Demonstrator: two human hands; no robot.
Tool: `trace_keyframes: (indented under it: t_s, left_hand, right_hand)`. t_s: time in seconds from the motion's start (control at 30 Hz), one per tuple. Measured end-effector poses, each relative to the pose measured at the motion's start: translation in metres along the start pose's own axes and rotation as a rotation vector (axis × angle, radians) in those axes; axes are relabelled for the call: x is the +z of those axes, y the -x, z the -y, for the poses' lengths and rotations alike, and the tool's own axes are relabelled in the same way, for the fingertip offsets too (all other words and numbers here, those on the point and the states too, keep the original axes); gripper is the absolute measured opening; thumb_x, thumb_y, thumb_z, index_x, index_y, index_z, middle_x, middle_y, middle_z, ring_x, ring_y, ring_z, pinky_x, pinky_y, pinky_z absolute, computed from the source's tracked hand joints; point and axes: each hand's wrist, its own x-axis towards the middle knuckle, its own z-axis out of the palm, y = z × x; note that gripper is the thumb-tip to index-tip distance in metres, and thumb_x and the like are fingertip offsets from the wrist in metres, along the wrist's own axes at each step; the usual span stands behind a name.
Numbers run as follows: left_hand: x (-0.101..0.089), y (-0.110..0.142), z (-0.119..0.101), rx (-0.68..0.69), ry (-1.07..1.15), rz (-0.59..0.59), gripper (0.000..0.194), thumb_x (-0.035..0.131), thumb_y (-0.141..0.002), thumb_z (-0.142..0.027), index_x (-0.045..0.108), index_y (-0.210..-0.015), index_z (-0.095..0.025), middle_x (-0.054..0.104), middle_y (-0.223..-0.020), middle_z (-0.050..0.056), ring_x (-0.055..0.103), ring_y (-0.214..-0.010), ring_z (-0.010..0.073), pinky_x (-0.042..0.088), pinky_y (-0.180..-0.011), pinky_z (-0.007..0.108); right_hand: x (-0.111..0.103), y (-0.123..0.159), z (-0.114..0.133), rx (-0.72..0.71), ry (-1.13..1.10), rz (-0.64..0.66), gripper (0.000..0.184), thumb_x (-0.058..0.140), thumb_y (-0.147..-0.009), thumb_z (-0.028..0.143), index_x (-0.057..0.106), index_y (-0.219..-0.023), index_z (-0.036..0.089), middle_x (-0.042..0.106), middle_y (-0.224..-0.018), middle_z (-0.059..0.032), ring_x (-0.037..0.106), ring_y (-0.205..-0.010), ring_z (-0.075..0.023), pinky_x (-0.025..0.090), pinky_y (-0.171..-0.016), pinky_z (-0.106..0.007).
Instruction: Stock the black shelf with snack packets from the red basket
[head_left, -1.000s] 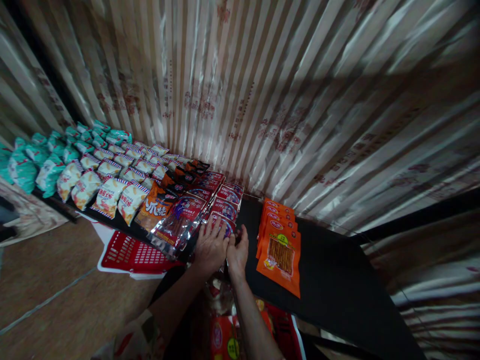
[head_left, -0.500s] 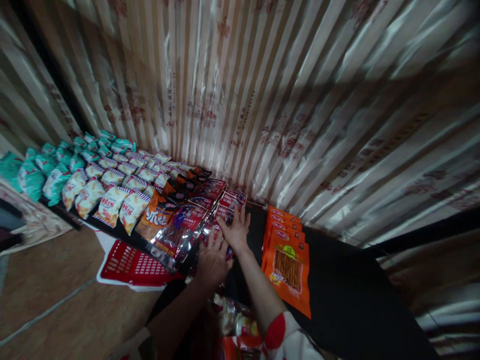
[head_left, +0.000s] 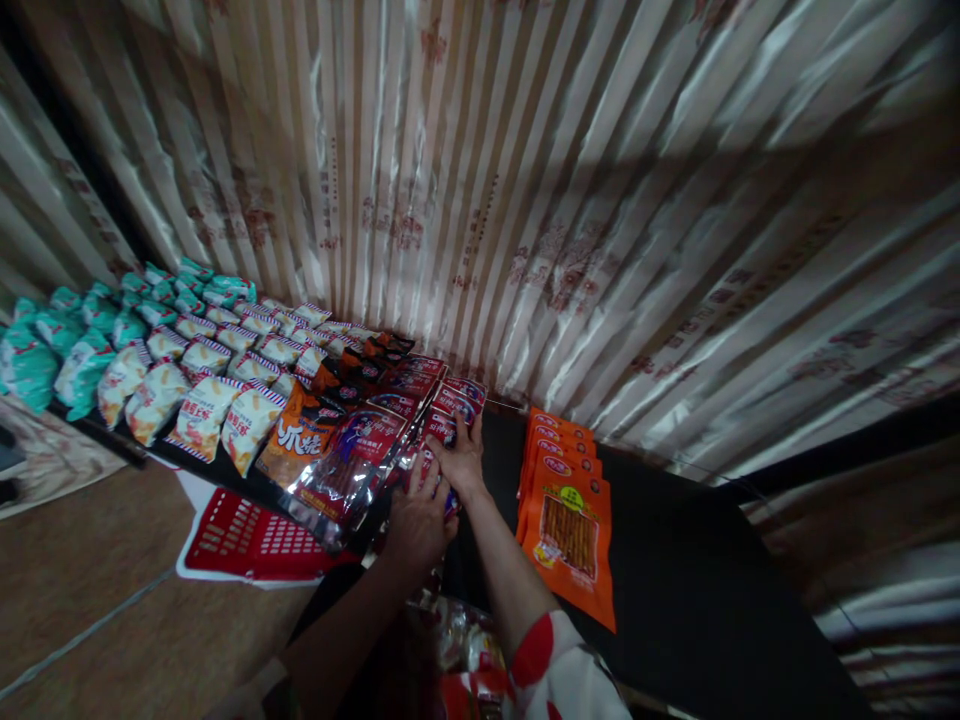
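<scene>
My left hand [head_left: 417, 520] lies palm down on the nearest of a row of small red snack packets [head_left: 459, 395] at the front edge of a black table [head_left: 675, 560]. Its fingers are stretched out flat. My right hand [head_left: 463, 458] rests just beyond it on the same row, fingers spread over the packets. Left of them lies a larger red packet with a clear window [head_left: 349, 465]. To the right sits a stack of orange packets [head_left: 568, 500], apart from both hands.
Rows of orange, white-striped [head_left: 217, 400] and teal [head_left: 82, 350] snack bags fill the table's left part. A red plastic basket [head_left: 247, 535] lies on the wooden floor below. More red packets [head_left: 469, 670] show near my body. A striped curtain [head_left: 525, 200] hangs behind.
My right hand moved from beside the left at the table's edge forward onto the row of red packets and spread out. The left hand stayed on the nearest packet.
</scene>
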Motion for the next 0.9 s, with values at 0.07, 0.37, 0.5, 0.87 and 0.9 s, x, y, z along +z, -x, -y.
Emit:
trace_keyframes:
  t_s: [0.07,0.37,0.5,0.87,0.9]
  left_hand:
    - [0.0,0.0,0.0,0.005,-0.002,0.0,0.051,0.048,-0.079,-0.034,0.042,-0.129,-0.021,0.031,-0.146,0.007,0.018,-0.135,0.0296,0.043,-0.087,0.045]
    - [0.0,0.001,0.0,0.005,-0.011,-0.011,0.053,0.049,-0.079,-0.034,0.041,-0.13,-0.023,0.031,-0.146,0.007,0.02,-0.134,0.0305,0.045,-0.084,0.045]
    - [-0.001,0.002,0.0,0.005,-0.012,-0.021,0.056,0.05,-0.079,-0.034,0.039,-0.132,-0.023,0.031,-0.146,0.007,0.021,-0.134,0.0303,0.045,-0.084,0.044]
    - [-0.001,0.002,-0.001,-0.01,-0.016,-0.014,0.05,0.052,-0.078,-0.033,0.045,-0.126,-0.024,0.035,-0.143,0.006,0.021,-0.134,0.0287,0.044,-0.087,0.044]
    - [-0.001,0.002,-0.001,-0.011,-0.015,-0.008,0.049,0.052,-0.078,-0.034,0.046,-0.125,-0.024,0.036,-0.143,0.006,0.021,-0.134,0.0288,0.043,-0.087,0.044]
  right_hand:
    - [0.0,0.0,-0.001,0.011,-0.006,0.004,0.071,0.058,-0.072,0.046,0.037,-0.136,0.024,0.015,-0.15,-0.0077,0.02,-0.135,-0.0293,0.024,-0.106,-0.039]
    - [-0.001,0.0,0.0,0.028,-0.026,0.02,0.072,0.059,-0.07,0.049,0.037,-0.135,0.026,0.012,-0.151,-0.0075,0.022,-0.135,-0.0293,0.025,-0.105,-0.04]
    - [-0.003,0.001,-0.003,0.028,-0.034,-0.001,0.071,0.056,-0.073,0.051,0.037,-0.136,0.022,0.014,-0.15,-0.0102,0.017,-0.136,-0.0282,0.023,-0.106,-0.039]
    - [-0.012,0.017,-0.006,-0.217,0.193,-0.114,0.049,0.042,-0.084,0.04,0.044,-0.131,0.023,0.023,-0.149,-0.005,0.011,-0.138,-0.0245,0.023,-0.106,-0.044]
    - [-0.014,0.016,-0.002,-0.262,0.231,-0.087,0.046,0.042,-0.085,0.038,0.048,-0.129,0.024,0.024,-0.149,-0.004,0.009,-0.138,-0.0241,0.023,-0.106,-0.044]
